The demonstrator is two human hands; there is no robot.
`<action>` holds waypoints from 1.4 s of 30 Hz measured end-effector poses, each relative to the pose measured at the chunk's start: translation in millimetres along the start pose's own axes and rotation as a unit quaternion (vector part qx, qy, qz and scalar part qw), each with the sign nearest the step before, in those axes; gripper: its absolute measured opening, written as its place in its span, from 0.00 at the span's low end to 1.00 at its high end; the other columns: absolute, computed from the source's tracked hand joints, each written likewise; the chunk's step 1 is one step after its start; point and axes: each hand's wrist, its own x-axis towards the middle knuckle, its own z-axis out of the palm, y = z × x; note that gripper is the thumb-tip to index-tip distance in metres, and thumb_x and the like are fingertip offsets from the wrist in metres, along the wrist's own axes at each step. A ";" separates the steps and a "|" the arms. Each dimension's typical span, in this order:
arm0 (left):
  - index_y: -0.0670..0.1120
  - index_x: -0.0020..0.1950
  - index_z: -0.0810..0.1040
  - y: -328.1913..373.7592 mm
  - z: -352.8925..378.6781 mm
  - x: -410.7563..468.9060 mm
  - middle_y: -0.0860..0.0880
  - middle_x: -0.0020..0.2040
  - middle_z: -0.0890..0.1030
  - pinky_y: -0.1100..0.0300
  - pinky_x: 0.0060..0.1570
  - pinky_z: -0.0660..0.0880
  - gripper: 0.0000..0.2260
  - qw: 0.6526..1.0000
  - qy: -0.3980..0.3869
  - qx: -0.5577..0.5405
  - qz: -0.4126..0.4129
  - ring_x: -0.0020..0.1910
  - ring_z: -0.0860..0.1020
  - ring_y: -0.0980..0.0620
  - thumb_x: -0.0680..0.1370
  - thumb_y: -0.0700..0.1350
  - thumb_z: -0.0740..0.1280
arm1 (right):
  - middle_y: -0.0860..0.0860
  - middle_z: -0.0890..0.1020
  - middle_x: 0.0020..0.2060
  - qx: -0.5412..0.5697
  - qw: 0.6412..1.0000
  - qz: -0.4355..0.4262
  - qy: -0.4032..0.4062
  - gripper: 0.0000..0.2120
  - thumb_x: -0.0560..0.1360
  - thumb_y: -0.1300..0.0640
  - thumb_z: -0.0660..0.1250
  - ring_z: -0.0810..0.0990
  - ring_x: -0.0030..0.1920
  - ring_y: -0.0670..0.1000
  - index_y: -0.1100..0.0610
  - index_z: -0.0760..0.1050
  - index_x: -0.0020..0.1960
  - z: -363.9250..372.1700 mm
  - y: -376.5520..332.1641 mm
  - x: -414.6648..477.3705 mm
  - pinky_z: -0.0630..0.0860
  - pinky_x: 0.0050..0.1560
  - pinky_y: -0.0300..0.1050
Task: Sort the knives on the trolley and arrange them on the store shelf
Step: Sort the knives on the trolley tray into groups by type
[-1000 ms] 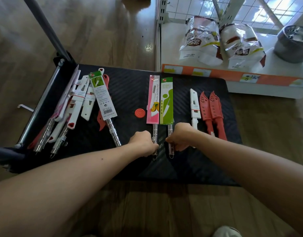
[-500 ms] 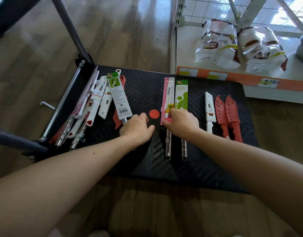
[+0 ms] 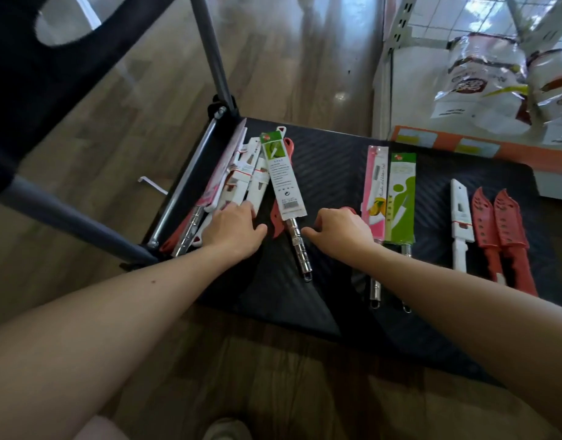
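On the black trolley deck [image 3: 321, 173] a heap of white and red sheathed knives [image 3: 244, 179] lies at the left edge. A knife in a green-and-white card [image 3: 284, 182] rests beside it, its steel handle [image 3: 300, 249] pointing toward me. My left hand [image 3: 232, 227] lies open with fingertips on the heap. My right hand [image 3: 340, 230] is open just right of the steel handle, partly covering a red disc [image 3: 349, 209]. Further right lie a pink-carded knife [image 3: 375, 185], a green-carded knife [image 3: 400, 198], a white sheathed knife [image 3: 460, 214] and two red sheathed knives [image 3: 495, 223].
A white store shelf [image 3: 400, 90] with an orange price strip [image 3: 482, 147] and bagged goods [image 3: 482, 81] stands at the back right. The trolley's grey handle bars [image 3: 210, 52] rise at the left. A small hex key [image 3: 151, 183] lies on the wooden floor.
Both hands left the handles of the pink and green carded knives and moved left, to either side of the green-and-white carded knife. My view turned left and came closer.
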 end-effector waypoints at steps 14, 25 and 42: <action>0.47 0.65 0.69 -59.4 -11.5 -6.9 0.46 0.64 0.70 0.49 0.57 0.72 0.20 0.999 0.019 0.025 0.015 0.62 0.68 0.45 0.75 0.52 0.66 | 0.48 0.70 0.31 -0.102 0.994 -0.001 -0.029 0.23 0.72 0.38 0.64 0.73 0.36 0.53 0.55 0.64 0.32 21.9 -27.6 5.4 0.63 0.30 0.41; 0.39 0.68 0.62 -67.6 -9.5 4.7 0.37 0.65 0.69 0.49 0.60 0.69 0.24 0.991 -0.033 -0.036 -0.125 0.64 0.69 0.38 0.77 0.49 0.65 | 0.50 0.69 0.31 -0.039 0.998 0.015 -0.041 0.20 0.73 0.50 0.66 0.72 0.37 0.54 0.56 0.61 0.30 23.8 -26.1 4.5 0.67 0.36 0.44; 0.43 0.58 0.76 -43.5 -13.8 -0.5 0.44 0.54 0.78 0.54 0.53 0.76 0.14 0.938 -0.046 -0.273 -0.207 0.52 0.78 0.45 0.73 0.41 0.69 | 0.57 0.81 0.37 0.039 0.996 0.026 -0.070 0.16 0.74 0.49 0.67 0.83 0.38 0.56 0.61 0.74 0.38 14.3 -22.5 -1.2 0.80 0.44 0.50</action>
